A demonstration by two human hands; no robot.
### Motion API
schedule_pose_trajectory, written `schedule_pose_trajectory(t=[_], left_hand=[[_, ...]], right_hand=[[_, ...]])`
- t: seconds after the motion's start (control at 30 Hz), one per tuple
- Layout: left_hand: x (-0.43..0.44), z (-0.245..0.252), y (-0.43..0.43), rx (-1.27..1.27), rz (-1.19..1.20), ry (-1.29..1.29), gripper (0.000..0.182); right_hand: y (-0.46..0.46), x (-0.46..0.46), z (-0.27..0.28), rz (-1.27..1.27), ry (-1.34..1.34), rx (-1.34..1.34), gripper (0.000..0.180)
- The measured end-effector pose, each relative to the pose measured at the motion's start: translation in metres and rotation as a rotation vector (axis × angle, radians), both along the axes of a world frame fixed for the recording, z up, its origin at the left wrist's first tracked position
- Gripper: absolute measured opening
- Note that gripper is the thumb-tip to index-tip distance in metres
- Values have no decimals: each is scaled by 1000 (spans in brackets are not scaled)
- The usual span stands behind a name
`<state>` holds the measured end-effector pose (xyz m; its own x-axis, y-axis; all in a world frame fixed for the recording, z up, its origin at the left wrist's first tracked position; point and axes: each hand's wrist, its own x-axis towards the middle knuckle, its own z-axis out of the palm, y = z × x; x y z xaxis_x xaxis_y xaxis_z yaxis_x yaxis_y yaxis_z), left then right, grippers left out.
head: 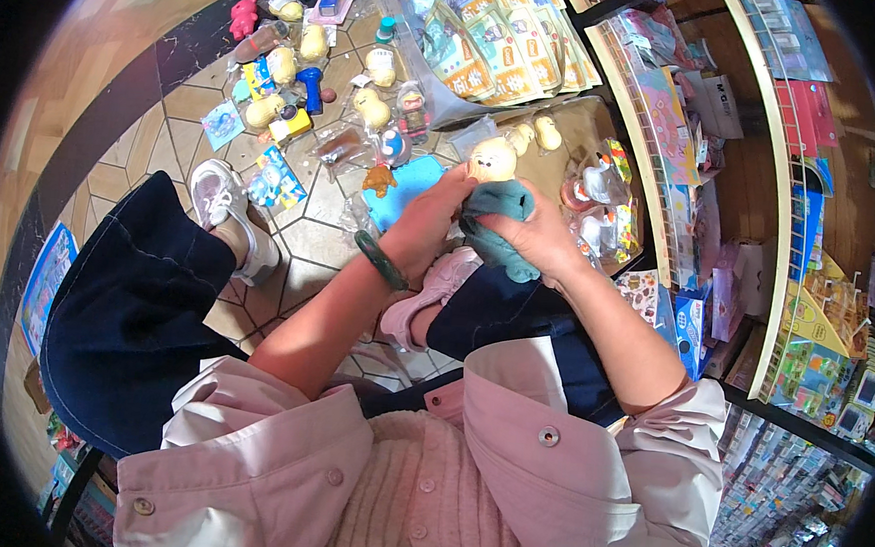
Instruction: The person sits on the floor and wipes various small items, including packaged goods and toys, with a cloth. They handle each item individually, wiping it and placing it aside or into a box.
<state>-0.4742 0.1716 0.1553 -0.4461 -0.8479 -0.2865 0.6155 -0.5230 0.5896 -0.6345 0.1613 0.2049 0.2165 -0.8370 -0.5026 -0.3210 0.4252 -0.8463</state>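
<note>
My left hand, with a dark green bangle at the wrist, grips a pale yellow peanut-shaped toy that has a small face on it. In my right hand is a teal cloth, bunched up and touching the lower end of the toy. Beyond my hands, a cardboard box holds two smaller peanut toys and bagged white goose figures. On the tiled floor to the left lie more peanut toys, a pink bear figure and a blue toy hammer.
A clear plastic bin of orange-and-white packets stands ahead. Shelves with wire edging and packaged goods rise close on the right. A light blue sheet and a brown figure lie between my shoes.
</note>
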Motion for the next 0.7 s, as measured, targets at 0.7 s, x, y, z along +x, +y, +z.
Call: schedule_pose_trajectory(t=[0.7], left_hand=[[4, -82, 1, 229, 10, -360, 36]], right_hand=[[-62, -91, 19, -577, -184, -48, 24]])
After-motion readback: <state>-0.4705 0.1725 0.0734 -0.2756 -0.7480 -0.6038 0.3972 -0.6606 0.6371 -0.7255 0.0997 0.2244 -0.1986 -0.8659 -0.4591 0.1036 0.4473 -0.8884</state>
